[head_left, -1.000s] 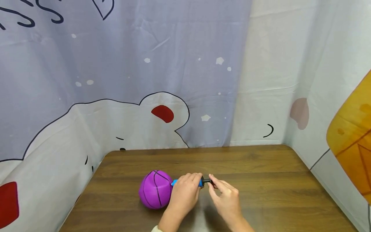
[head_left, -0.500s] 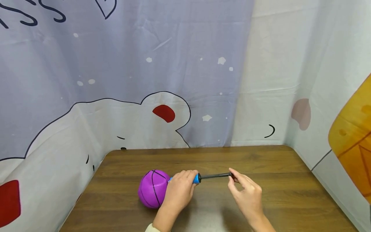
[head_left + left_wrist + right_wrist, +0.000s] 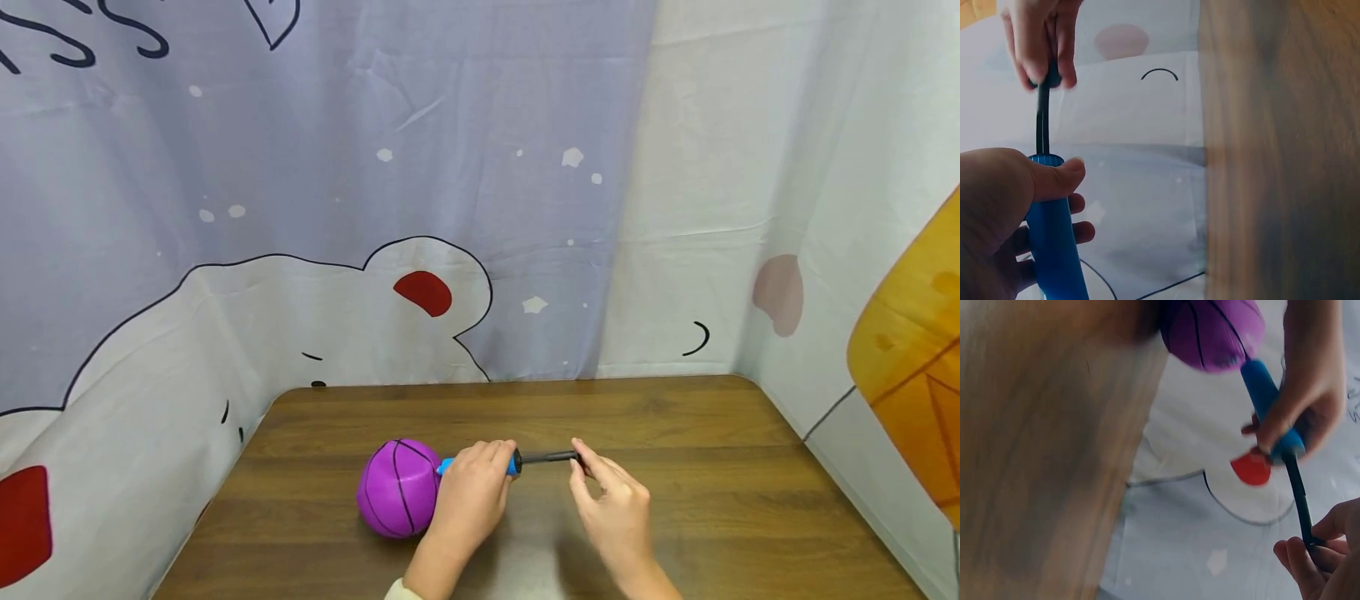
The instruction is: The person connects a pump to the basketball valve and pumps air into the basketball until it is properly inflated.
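A purple ball (image 3: 398, 489) with black lines sits on the wooden table, its surface slightly dented. The blue barrel of a hand pump (image 3: 1054, 240) points at it, and the pump's tip meets the ball's right side. My left hand (image 3: 472, 492) wraps its fingers round that barrel, thumb near the collar in the left wrist view. From the barrel's right end sticks out a black rod (image 3: 547, 457), partly drawn out. My right hand (image 3: 615, 504) pinches the black handle at the rod's end between thumb and fingers; the handle is mostly hidden by them.
The brown wooden table (image 3: 675, 433) extends round both hands. Behind it and at the sides hangs a printed curtain (image 3: 525, 208) with cartoon shapes, meeting the table's back edge.
My right hand first pulled the rod far out to the right, then moved partway back left, shortening it. My left hand and the ball stayed almost in place.
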Demonstrator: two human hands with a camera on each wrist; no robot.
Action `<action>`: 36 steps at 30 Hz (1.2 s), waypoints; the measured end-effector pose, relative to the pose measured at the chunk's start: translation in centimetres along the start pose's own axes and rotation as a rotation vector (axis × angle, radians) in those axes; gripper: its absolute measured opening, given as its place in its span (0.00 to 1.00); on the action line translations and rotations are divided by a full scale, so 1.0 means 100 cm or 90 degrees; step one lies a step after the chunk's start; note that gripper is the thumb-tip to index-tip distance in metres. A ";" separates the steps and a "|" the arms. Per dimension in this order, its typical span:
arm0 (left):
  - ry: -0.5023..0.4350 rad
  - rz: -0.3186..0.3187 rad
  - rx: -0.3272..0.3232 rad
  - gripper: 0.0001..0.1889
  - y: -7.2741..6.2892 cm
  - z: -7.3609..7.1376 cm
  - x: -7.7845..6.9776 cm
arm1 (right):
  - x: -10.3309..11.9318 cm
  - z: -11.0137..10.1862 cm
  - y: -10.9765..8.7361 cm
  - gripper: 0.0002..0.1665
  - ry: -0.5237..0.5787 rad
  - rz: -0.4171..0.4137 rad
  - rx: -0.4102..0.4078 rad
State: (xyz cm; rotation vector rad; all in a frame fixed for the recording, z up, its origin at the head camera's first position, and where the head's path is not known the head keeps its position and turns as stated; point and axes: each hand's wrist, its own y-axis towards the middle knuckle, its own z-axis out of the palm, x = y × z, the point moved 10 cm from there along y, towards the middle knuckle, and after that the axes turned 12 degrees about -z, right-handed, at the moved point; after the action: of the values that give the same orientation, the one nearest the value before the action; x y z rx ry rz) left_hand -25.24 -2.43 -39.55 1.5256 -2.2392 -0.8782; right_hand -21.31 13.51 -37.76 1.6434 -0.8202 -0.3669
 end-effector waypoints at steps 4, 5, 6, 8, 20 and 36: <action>0.018 0.012 -0.003 0.23 -0.002 0.005 -0.007 | 0.012 0.020 -0.006 0.19 0.029 -0.009 0.038; 0.018 0.015 -0.003 0.23 -0.002 0.006 -0.008 | 0.014 0.023 -0.007 0.20 0.035 -0.013 0.044; 0.016 0.017 -0.003 0.23 -0.003 0.006 -0.009 | 0.016 0.026 -0.009 0.20 0.043 -0.013 0.050; 0.006 0.019 -0.005 0.22 -0.004 0.007 -0.009 | 0.017 0.029 -0.010 0.20 0.057 -0.016 0.053; -0.027 -0.014 0.011 0.22 -0.001 0.001 0.016 | -0.009 -0.011 0.006 0.19 -0.022 -0.029 -0.038; -0.018 -0.016 0.000 0.22 0.001 -0.001 0.006 | 0.005 0.011 0.004 0.17 0.018 0.002 0.002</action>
State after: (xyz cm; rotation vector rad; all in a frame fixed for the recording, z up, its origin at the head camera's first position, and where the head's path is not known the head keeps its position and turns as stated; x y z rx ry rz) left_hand -25.46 -2.96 -39.46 1.5544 -2.2442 -0.9131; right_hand -21.80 12.33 -37.51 1.6468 -0.8016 -0.3392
